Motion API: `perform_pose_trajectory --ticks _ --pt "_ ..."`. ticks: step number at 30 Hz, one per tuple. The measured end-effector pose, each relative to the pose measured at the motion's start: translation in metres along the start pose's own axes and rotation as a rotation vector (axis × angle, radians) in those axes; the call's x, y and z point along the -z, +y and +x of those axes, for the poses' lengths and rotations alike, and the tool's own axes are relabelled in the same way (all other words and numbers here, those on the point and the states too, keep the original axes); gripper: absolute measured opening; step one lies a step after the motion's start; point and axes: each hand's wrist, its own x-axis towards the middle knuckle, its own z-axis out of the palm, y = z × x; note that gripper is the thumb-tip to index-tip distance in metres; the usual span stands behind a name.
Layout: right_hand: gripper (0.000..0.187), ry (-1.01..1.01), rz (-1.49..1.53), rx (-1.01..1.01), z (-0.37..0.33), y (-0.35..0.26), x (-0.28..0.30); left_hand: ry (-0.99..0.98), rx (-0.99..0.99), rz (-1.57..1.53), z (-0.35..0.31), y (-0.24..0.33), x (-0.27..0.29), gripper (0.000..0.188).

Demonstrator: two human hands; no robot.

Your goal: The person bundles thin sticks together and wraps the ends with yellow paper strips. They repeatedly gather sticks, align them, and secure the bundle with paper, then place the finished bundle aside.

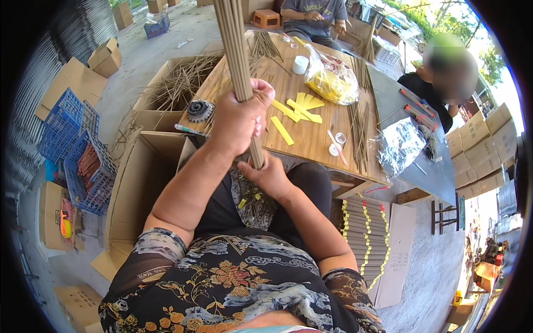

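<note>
A bundle of thin brown sticks (234,50) stands nearly upright before me, its top running out of view. Around its middle, my left hand (240,114) is wrapped with the fingers closed. Lower down, my right hand (266,173) grips the bundle's bottom end, above my lap. On the wooden table (261,83), just past my hands, lie several yellow paper strips (302,108). A clear plastic bag (331,75) with yellow strips inside rests behind them. Loose sticks (361,119) lie along the table's right side.
Left of the table, a cardboard box (166,119) holds loose sticks. Blue crates (83,166) stand farther left. A dark gear-like metal piece (199,111) sits at the table's left edge. Finished-looking stick bundles with yellow bands (366,233) lie at lower right. Two people sit beyond the table.
</note>
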Motion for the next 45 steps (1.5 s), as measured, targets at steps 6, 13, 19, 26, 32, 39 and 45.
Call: perform_pose_trajectory --ticks 6,13,19,26,32,39,45 --pt "0.016 0.321 -0.266 0.076 -0.009 -0.007 0.036 -0.054 -0.003 0.268 -0.024 0.051 0.007 0.012" --pt "0.044 0.256 0.442 0.355 -0.014 -0.123 0.031 -0.319 -0.041 0.669 -0.058 0.000 0.013 0.012" --pt "0.021 0.110 0.937 0.269 -0.022 -0.117 0.016 -0.467 0.273 0.424 -0.076 0.004 0.013 0.016" --pt "0.029 0.044 0.934 0.211 -0.031 -0.118 0.007 -0.615 0.657 0.270 -0.081 0.010 0.033 0.012" --pt "0.024 0.367 0.869 0.280 -0.019 -0.107 0.004 -0.254 -0.271 0.862 -0.084 -0.013 0.023 0.019" --pt "0.023 0.407 0.834 0.296 -0.022 -0.107 0.002 -0.133 -0.203 0.838 -0.085 -0.038 0.023 0.019" --pt "0.027 0.184 0.969 0.249 -0.032 -0.105 0.013 -0.536 0.435 0.395 -0.084 -0.014 0.030 0.011"
